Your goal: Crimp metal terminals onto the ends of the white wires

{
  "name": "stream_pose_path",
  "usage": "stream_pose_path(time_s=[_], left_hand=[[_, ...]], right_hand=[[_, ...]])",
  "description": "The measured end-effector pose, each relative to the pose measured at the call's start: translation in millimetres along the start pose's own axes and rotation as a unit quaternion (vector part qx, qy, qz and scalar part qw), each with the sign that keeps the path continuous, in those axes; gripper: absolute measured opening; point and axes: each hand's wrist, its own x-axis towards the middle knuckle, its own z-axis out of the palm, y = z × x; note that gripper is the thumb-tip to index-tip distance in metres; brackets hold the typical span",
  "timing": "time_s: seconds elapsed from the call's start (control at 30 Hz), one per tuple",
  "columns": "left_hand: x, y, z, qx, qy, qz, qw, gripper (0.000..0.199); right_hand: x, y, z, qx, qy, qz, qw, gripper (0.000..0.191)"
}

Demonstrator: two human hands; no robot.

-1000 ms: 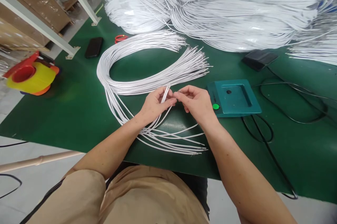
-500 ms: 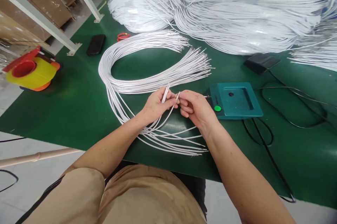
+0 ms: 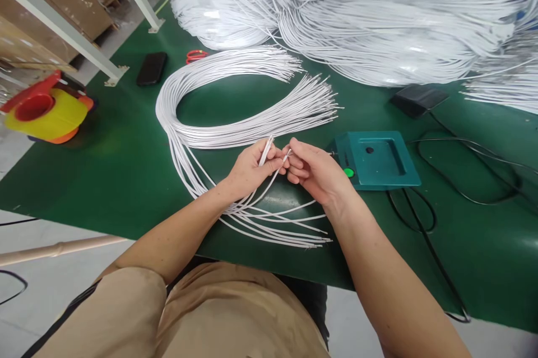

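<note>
My left hand [image 3: 254,167] is closed around several white cables [image 3: 265,152], their ends poking up past the fingers. Its thumb and fingertips also pinch one separate cable [image 3: 277,172] near its stripped tip. Close against it, my right hand [image 3: 309,164] has its fingers curled at that tip, where thin wire strands [image 3: 288,153] show. Other loose cables [image 3: 290,229] fan out on the table below my hands. Behind them lies a curved bundle of white cables [image 3: 168,103]. Just right of my right hand stands a teal machine [image 3: 378,179] with a green button [image 3: 348,172].
Large heaps of white cable [image 3: 399,27] fill the back of the green table [image 3: 105,179]. A black box-like object [image 3: 419,100] and black cords lie at the right. To the left are a yellow-and-red tape dispenser [image 3: 50,117], a black phone-like object [image 3: 152,69] and red-handled scissors [image 3: 196,56].
The fingers of my right hand have shifted slightly at the cable tip, and the strands there look more spread. My left hand keeps its hold on the cables.
</note>
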Motion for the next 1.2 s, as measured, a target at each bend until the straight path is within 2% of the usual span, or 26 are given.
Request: stream_pose_path(time_s=[0.13,0.2,0.33,0.43,0.6,0.7,0.83,0.9,1.0,1.07,1.2], left_hand=[[1,-1,-2.3,-0.021,0.003,0.009,1.000,0.024],[2,-2,-3.0,-0.029,-0.003,0.013,0.999,0.024],[1,-3,-3.3,-0.012,-0.009,0.024,1.000,0.040],[0,-4,-3.5,-0.001,-0.015,0.024,1.000,0.036],[0,-5,-4.6,0.023,-0.025,0.025,0.999,0.028],[0,-5,-4.7,0.027,-0.028,0.022,0.999,0.029],[1,-3,-3.8,0.021,-0.032,0.019,0.999,0.031],[1,-4,-3.6,0.009,-0.037,0.014,0.999,0.032],[2,-5,-4.0,-0.009,-0.045,0.010,0.999,0.034],[3,-6,-4.5,-0.017,-0.047,0.012,0.999,0.034],[3,-6,-5.1,-0.023,-0.046,0.014,0.999,0.034]], right_hand=[[-1,-1,-1,-0.004,-0.003,-0.008,1.000,0.029],[-3,-2,1,-0.030,0.021,-0.030,0.999,0.027],[-6,-4,8,-0.087,0.070,-0.078,0.991,0.021],[-7,-4,10,-0.119,0.089,-0.083,0.985,0.015],[-6,-6,4,-0.278,0.146,-0.092,0.945,0.009],[-8,-10,2,-0.315,0.149,-0.077,0.934,0.011],[-10,-10,2,-0.323,0.116,-0.118,0.932,0.023],[-10,-7,2,-0.372,0.098,-0.145,0.911,0.021],[-9,-3,0,-0.424,0.109,-0.184,0.880,0.015],[-8,-3,0,-0.408,0.102,-0.175,0.890,0.014],[-6,-7,0,-0.298,0.084,-0.134,0.942,0.018]])
